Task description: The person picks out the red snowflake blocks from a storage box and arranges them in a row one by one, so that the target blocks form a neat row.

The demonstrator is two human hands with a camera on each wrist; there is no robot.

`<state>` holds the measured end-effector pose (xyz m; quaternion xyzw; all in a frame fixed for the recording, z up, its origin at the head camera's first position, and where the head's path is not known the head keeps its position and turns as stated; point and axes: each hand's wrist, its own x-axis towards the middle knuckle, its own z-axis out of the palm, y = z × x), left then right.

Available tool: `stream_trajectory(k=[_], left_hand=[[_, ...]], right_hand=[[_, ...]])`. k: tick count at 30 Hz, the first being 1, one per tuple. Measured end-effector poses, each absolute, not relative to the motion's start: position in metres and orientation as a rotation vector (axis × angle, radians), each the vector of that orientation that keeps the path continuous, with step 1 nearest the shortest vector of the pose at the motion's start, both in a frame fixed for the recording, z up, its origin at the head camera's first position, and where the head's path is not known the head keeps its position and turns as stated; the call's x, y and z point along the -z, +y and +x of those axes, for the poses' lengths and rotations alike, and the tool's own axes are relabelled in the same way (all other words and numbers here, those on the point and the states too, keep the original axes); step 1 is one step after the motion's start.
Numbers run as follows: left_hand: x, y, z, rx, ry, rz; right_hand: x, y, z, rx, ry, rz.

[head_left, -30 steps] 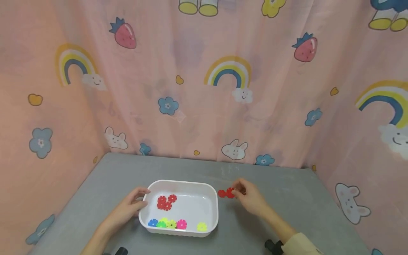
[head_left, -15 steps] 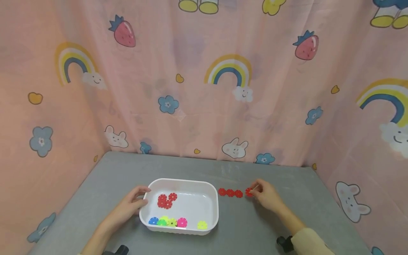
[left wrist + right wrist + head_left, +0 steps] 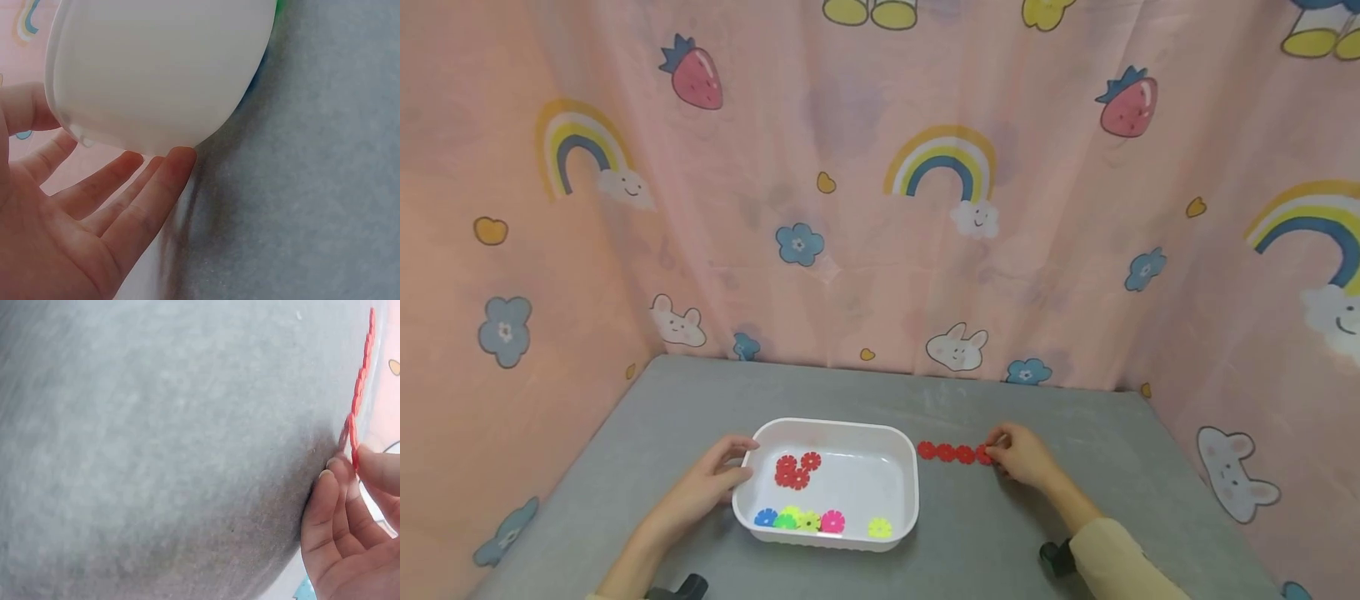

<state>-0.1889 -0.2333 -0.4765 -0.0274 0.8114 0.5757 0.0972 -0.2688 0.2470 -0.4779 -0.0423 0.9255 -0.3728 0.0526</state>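
Observation:
A white plastic tray stands on the grey table, holding several small notched snowflake discs. My left hand grips its left end; in the left wrist view the fingertips press the outer wall and another digit meets the rim. To the right of the tray, several red discs lie in a row. At the row's right end, my right hand pinches a red snowflake disc between thumb and fingers, tilted in the right wrist view and close against the row. The fingers partly cover it in the head view.
Inside the tray sit a red cluster and, along the near wall, blue, green, pink and yellow discs. A patterned pink curtain bounds the grey table at the back and sides.
My right hand left a disc in the row, moved right with another disc, then came slightly back left to the row's end. The left hand has stayed at the tray.

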Motion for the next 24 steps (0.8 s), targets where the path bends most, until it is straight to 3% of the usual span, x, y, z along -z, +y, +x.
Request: stream_trajectory(k=[12, 24], left_hand=[[0.476, -0.234, -0.188, -1.728, 2.388, -0.038], [0.478, -0.232, -0.189, -1.718, 2.409, -0.032]], right_hand=[[0.449, 0.247, -0.266, 1.165, 2.895, -0.231], [0.399, 0.209, -0.242, 1.264, 2.927, -0.312]])
